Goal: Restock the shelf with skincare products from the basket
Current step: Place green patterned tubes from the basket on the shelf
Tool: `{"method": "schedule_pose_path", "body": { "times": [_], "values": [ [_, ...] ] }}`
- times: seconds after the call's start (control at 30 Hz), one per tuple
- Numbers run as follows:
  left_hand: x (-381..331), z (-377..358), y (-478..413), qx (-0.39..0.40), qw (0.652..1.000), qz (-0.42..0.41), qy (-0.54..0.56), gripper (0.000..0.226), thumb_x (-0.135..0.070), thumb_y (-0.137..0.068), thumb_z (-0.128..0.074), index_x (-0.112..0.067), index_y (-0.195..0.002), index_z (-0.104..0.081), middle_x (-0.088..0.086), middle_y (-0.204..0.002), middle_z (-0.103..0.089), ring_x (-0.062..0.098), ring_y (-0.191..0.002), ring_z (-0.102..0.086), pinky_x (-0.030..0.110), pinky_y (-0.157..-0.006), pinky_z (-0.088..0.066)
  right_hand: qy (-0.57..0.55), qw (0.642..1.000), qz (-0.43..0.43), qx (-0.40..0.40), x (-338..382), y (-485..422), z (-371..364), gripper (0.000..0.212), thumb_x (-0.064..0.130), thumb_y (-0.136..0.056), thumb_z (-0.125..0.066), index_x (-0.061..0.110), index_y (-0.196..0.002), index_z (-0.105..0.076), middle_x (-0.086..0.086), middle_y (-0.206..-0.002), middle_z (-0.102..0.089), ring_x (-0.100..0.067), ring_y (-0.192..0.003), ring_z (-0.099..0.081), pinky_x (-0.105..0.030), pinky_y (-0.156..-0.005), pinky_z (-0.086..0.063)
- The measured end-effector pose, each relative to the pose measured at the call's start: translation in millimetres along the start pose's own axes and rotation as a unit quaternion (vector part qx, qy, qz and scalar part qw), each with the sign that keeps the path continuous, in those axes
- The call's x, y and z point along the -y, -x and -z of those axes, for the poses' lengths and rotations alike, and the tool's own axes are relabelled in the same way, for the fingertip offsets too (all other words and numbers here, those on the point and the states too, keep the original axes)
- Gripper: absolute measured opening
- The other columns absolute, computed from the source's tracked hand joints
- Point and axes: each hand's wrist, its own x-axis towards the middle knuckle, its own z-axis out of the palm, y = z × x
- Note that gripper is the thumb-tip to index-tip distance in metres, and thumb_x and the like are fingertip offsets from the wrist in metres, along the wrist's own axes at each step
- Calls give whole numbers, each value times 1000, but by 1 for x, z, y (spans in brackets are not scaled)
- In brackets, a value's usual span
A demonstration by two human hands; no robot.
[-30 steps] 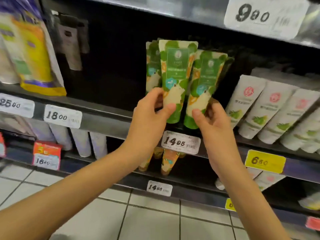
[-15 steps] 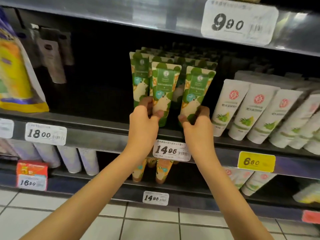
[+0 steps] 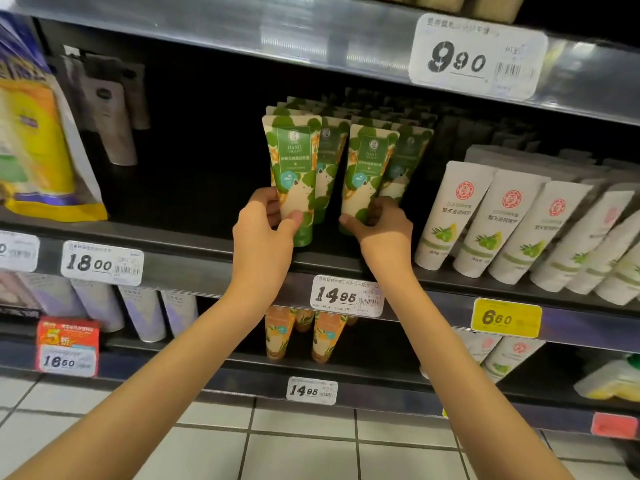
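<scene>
Two rows of green and cream hand cream tubes stand cap-down on the middle shelf (image 3: 214, 247). My left hand (image 3: 265, 237) grips the front tube of the left row (image 3: 294, 168) near its cap, thumb in front and fingers behind. My right hand (image 3: 382, 230) grips the front tube of the right row (image 3: 367, 168) low down in the same way. More tubes of the same kind stand in rows behind both. The basket is out of view.
White tubes (image 3: 485, 216) lean in a row to the right. Grey tubes (image 3: 110, 112) and a yellow pouch (image 3: 38, 143) are to the left, with dark bare shelf between. The lower shelf holds orange tubes (image 3: 301, 337). Price tags (image 3: 346, 296) line the shelf edges.
Both hands have carried their tubes back and down onto the shelf, and the tubes now stand upright. The view has moved closer.
</scene>
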Motion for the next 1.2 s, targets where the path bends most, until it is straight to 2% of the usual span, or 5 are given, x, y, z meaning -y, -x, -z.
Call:
{"method": "schedule_pose_path", "body": {
  "times": [0.23,0.7,0.9,1.0,1.2],
  "values": [
    [-1,-1,1,15,999,25,22,41,-11,-89,-56,-7,-128,-47,7,-119,-60,11,-106,-56,21,-87,-45,-2,1000,-7,-4,2,-5,-4,50,25,-81,-69,6,-123,-50,-10,-122,-58,-21,-112,-55,-12,-70,-34],
    [-7,-5,9,25,999,10,44,39,-12,-86,-61,-10,-122,-50,-1,-112,-58,3,-95,-58,5,-71,-48,-48,995,66,-63,1,28,6,43,26,-86,-62,8,-124,-50,-6,-117,-57,-17,-109,-54,-15,-81,-42],
    [-21,-15,10,110,990,2,89,37,-11,-84,-63,-9,-120,-58,-3,-103,-65,4,-95,-62,12,-84,-50,-202,973,111,9,0,65,8,28,13,-85,-62,15,-113,-53,-4,-111,-62,-8,-101,-60,-21,-86,-51],
    [-21,-17,10,146,981,41,125,38,-7,-86,-59,-7,-123,-56,5,-106,-66,13,-102,-62,25,-91,-50,-191,977,96,3,-3,61,10,33,13,-84,-63,13,-116,-53,-3,-110,-62,-8,-100,-60,-20,-85,-50],
    [-17,-15,6,214,963,66,152,33,-5,-89,-54,-7,-122,-57,0,-104,-66,9,-101,-62,18,-87,-51,-81,992,99,-15,-8,57,14,41,12,-82,-66,10,-120,-50,-6,-117,-59,-14,-108,-57,-23,-91,-48]
  ]
}}
